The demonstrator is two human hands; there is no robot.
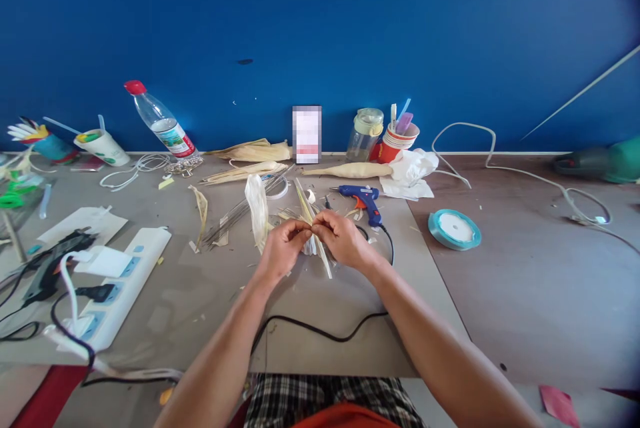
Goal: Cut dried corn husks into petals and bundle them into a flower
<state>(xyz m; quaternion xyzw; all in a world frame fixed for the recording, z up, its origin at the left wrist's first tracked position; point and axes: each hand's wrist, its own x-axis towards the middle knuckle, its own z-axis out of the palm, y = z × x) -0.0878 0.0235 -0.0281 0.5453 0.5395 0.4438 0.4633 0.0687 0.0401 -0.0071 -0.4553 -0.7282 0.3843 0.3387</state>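
My left hand (286,245) and my right hand (345,237) meet over the middle of the table, thumbs and fingertips pinched together. Between them a narrow strip of dried corn husk (323,259) slants down toward me; the fingers hide the exact pinch. A wide pale husk piece (257,209) stands just left of my left hand. Thin wire stems (231,221) lie behind it. A blue glue gun (364,197) with an orange trigger rests beyond my right hand, its black cord running down beside that arm.
A power strip (135,275) with plugs and another dark glue gun (57,265) lie left. Along the wall stand a tilted bottle (163,125), a phone (307,135), a jar (364,136) and red cups (397,141). A blue ribbon roll (454,229) lies right. A black cable (325,333) crosses in front.
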